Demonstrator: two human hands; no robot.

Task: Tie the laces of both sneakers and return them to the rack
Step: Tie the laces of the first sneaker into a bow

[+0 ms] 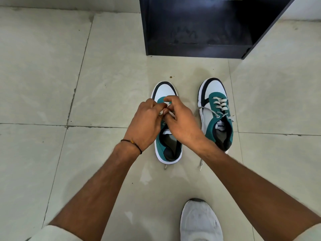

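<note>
Pinching flat white laces (167, 111), both hands' fingers (163, 112); teal suede sneaker (165, 150).

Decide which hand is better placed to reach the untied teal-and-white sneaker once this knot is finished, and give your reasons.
The right hand, probably. Both hands are busy with the white lace of the left teal-and-white sneaker. The untied teal-and-white sneaker stands on the right hand's side, so the left hand would have to cross over.

teal-white-black sneakers (216, 112), black rack (199, 26)
</note>
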